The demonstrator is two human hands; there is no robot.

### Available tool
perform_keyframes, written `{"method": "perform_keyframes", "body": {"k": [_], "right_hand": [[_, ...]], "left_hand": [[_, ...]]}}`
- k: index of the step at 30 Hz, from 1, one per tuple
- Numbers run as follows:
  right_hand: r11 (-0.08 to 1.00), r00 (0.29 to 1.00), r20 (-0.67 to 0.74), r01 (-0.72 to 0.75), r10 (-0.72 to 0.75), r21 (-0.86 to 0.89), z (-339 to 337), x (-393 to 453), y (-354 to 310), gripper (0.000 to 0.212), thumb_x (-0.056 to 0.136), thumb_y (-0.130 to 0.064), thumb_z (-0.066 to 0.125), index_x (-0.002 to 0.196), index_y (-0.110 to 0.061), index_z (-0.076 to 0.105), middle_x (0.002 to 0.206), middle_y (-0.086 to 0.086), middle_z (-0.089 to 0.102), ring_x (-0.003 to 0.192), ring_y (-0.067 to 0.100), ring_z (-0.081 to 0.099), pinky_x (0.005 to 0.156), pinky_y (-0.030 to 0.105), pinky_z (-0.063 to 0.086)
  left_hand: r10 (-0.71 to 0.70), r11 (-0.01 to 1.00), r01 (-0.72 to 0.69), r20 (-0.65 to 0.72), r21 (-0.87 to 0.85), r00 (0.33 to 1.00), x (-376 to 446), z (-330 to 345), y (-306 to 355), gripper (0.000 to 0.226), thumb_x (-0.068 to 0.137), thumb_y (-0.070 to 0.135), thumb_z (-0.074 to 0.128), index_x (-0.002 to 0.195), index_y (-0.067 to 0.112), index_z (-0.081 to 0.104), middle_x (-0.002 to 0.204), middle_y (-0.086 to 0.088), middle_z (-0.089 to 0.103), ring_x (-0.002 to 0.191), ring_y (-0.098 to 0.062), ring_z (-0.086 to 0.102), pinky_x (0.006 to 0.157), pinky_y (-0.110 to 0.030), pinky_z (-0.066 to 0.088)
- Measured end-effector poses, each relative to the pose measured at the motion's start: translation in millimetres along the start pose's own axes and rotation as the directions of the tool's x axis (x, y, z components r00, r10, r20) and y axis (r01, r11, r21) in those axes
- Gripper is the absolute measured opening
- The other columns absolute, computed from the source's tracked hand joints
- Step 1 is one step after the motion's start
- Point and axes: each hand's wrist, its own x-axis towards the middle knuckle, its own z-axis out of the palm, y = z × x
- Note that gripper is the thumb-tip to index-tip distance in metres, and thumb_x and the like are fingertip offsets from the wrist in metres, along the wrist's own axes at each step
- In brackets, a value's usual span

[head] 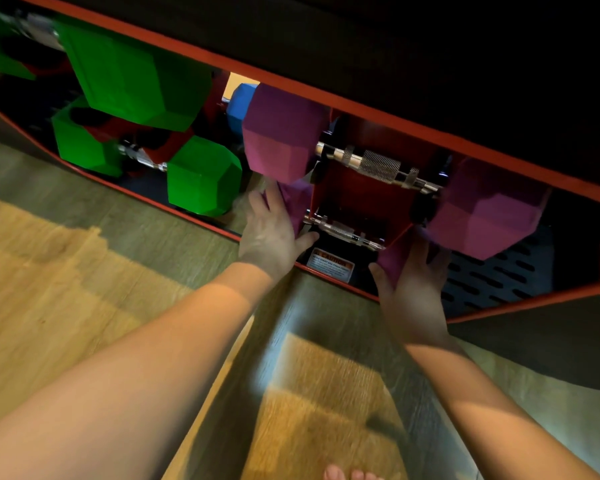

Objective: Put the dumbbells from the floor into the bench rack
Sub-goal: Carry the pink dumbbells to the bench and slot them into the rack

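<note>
Under the bench, the red rack (361, 199) carries a purple dumbbell (284, 133) on its upper cradle, chrome handle across the middle. Below it lies a second purple dumbbell (340, 231), mostly hidden by the rack and my hands. My left hand (274, 230) holds that lower dumbbell's left head, fingers round it. My right hand (413, 289) cups its right head from below. Two green dumbbells (136, 81) sit in the rack further left, and a blue dumbbell head (238, 105) shows behind them.
The black bench pad with red piping (395, 109) overhangs the rack closely. A perforated black base plate (492, 275) lies at the right, with a caution label (331, 265) at the front. Wooden floor (84, 289) spreads below; my toes (347, 474) show at the bottom edge.
</note>
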Motion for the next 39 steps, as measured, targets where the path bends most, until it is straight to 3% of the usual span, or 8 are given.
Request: {"method": "perform_keyframes", "body": {"k": [13, 18, 20, 24, 28, 32, 34, 39], "right_hand": [[0.991, 0.991, 0.033, -0.126, 0.128, -0.044, 2.2, 1.7, 2.1, 0.085, 0.085, -0.042, 0.067, 0.148, -0.010, 0.018, 0.147, 0.031, 0.018, 0.133, 0.052, 0.027, 0.109, 0.054, 0.031], [0.991, 0.969, 0.206, -0.131, 0.136, -0.036, -22.4, -7.6, -7.8, 0.091, 0.084, -0.037, 0.069, 0.150, -0.012, 0.012, 0.151, 0.026, 0.015, 0.134, 0.048, 0.027, 0.110, 0.051, 0.030], [0.975, 0.926, 0.308, -0.219, 0.220, -0.037, -42.0, -23.2, -21.7, 0.091, 0.083, -0.039, 0.069, 0.151, -0.011, 0.016, 0.155, 0.022, 0.015, 0.134, 0.044, 0.033, 0.109, 0.046, 0.033], [0.941, 0.719, 0.618, -0.317, 0.317, -0.114, -112.4, -72.3, -68.5, 0.073, 0.093, -0.045, 0.054, 0.150, -0.007, 0.028, 0.154, 0.019, 0.030, 0.142, 0.030, 0.029, 0.111, 0.034, 0.031], [0.947, 0.730, 0.641, -0.322, 0.237, 0.017, -226.8, -109.4, -129.1, 0.057, 0.093, -0.038, 0.058, 0.142, -0.012, 0.045, 0.120, 0.011, 0.057, 0.107, 0.022, 0.056, 0.090, 0.027, 0.040], [0.939, 0.774, 0.609, -0.315, 0.171, 0.137, -374.0, -143.2, -214.2, 0.039, 0.093, -0.035, 0.059, 0.128, -0.019, 0.059, 0.080, -0.011, 0.049, 0.075, 0.010, 0.055, 0.071, 0.026, 0.040], [0.927, 0.787, 0.605, -0.306, 0.118, 0.216, -438.8, -159.0, -254.6, 0.032, 0.093, -0.032, 0.059, 0.123, -0.020, 0.062, 0.091, -0.013, 0.056, 0.076, -0.001, 0.051, 0.074, 0.022, 0.039], [0.878, 0.828, 0.560, -0.249, -0.026, 0.408, -580.1, -214.4, -335.9, 0.012, 0.093, -0.030, 0.060, 0.103, -0.029, 0.067, 0.107, -0.014, 0.065, 0.094, 0.013, 0.067, 0.087, 0.036, 0.054]], "left_hand": [[0.045, 0.997, -0.048, 0.049, 0.053, 0.998, 4.3, 0.3, -4.9, 0.107, 0.070, 0.054, 0.075, 0.146, 0.008, 0.015, 0.128, -0.016, 0.035, 0.115, -0.036, 0.047, 0.099, -0.046, 0.045], [0.003, 0.985, 0.041, 0.247, -0.170, 0.969, -6.6, -24.2, -9.6, 0.119, 0.070, 0.041, 0.080, 0.153, 0.010, 0.000, 0.153, -0.018, 0.019, 0.140, -0.032, 0.027, 0.115, -0.039, 0.027], [-0.036, 0.986, 0.082, 0.291, -0.146, 0.956, -22.3, -47.1, -4.3, 0.109, 0.073, 0.039, 0.079, 0.152, 0.006, 0.013, 0.153, -0.019, 0.026, 0.141, -0.032, 0.029, 0.115, -0.034, 0.027], [-0.193, 0.981, 0.156, 0.551, 0.114, 0.812, -69.8, -136.4, 29.5, 0.065, 0.090, 0.046, 0.060, 0.135, 0.000, 0.048, 0.135, -0.022, 0.052, 0.125, -0.033, 0.050, 0.098, -0.031, 0.040], [-0.086, 0.995, 0.093, 0.612, 0.021, 0.786, -112.7, -254.3, 83.7, 0.053, 0.091, 0.038, 0.062, 0.135, 0.011, 0.053, 0.138, -0.010, 0.056, 0.125, -0.025, 0.053, 0.102, -0.029, 0.040], [-0.018, 0.994, 0.078, 0.591, -0.077, 0.806, -153.4, -414.5, 160.9, 0.040, 0.091, 0.036, 0.062, 0.126, 0.016, 0.059, 0.123, -0.003, 0.065, 0.109, -0.018, 0.061, 0.093, -0.027, 0.045], [-0.013, 0.987, 0.094, 0.513, -0.132, 0.858, -175.2, -487.3, 195.1, 0.035, 0.091, 0.037, 0.063, 0.121, 0.019, 0.062, 0.115, 0.000, 0.067, 0.103, -0.015, 0.062, 0.090, -0.027, 0.047], [0.009, 0.946, 0.105, 0.348, -0.305, 0.937, -252.2, -633.4, 270.8, 0.028, 0.089, 0.036, 0.064, 0.114, 0.021, 0.064, 0.105, 0.008, 0.068, 0.097, -0.008, 0.063, 0.090, -0.030, 0.051]]}}
